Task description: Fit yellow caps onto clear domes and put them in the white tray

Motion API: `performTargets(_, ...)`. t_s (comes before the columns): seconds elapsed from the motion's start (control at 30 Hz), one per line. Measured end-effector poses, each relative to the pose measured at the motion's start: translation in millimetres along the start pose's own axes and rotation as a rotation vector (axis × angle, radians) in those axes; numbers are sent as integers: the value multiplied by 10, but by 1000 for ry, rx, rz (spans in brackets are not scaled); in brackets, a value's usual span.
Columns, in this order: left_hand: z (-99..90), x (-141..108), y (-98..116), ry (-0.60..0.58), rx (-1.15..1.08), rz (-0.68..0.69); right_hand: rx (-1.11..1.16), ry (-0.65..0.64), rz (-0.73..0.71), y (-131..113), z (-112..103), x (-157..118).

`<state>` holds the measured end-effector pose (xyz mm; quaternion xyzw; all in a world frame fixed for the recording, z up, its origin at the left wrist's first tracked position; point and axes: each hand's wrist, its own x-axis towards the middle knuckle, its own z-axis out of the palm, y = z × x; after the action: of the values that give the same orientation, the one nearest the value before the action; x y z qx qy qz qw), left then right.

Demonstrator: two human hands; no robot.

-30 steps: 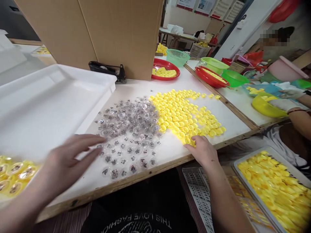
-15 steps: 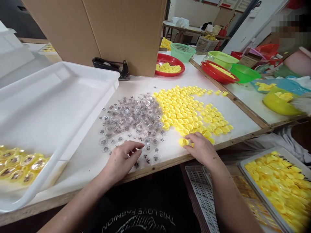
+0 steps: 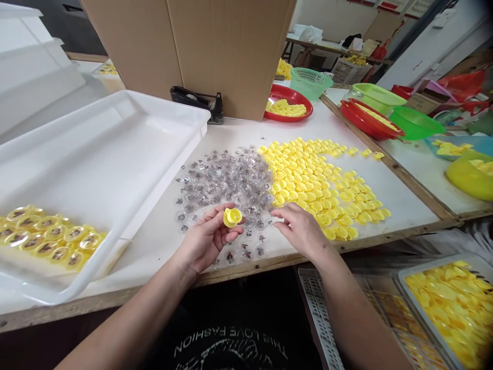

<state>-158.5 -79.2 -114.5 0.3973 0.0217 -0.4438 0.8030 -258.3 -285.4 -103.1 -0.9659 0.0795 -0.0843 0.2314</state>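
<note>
Moved leftward from the yellow pile (image 3: pixel 304 177), one yellow cup (image 3: pixel 232 218) is resting pinched in the left hand (image 3: pixel 208 235) while the narrowly parted right hand (image 3: pixel 302 230) is hovering by clear discs (image 3: pixel 231 177), seemingly a picking-up step calling for a light pinch.

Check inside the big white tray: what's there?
The white tray holds yellow pieces with dark printed centres at its near end. Whatever lies beneath them is covered; can't tell.

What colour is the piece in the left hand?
The piece is yellow, clearest in the head view.
</note>
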Motion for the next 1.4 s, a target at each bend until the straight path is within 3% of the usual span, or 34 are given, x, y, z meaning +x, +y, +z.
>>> performTargets(0.1,-72,38,35,29,-17,-6,-156,-103,15,223,109,-40)
performTargets(0.2,-103,63,20,27,-48,-19,-124,-79,33,279,231,-54)
performTargets(0.4,-132,58,-31,-55,-8,-28,359,57,124,192,228,-66)
performTargets(0.57,-118,43,-76,-152,43,-50,986,-16,203,-116,142,-78)
performTargets(0.63,-117,35,-90,-177,45,-48,1069,-66,169,-249,155,-42)
performTargets(0.9,-176,31,-112,-219,38,3,882,-102,106,-461,216,133)
performTargets(1.1,-162,34,-124,-159,37,47,613,-62,-13,-585,108,81)
performTargets(1.27,-159,34,-146,-179,51,118,414,51,-125,-650,100,55)
performTargets(1.4,-151,25,-151,-196,90,169,391,83,-143,-641,117,36)
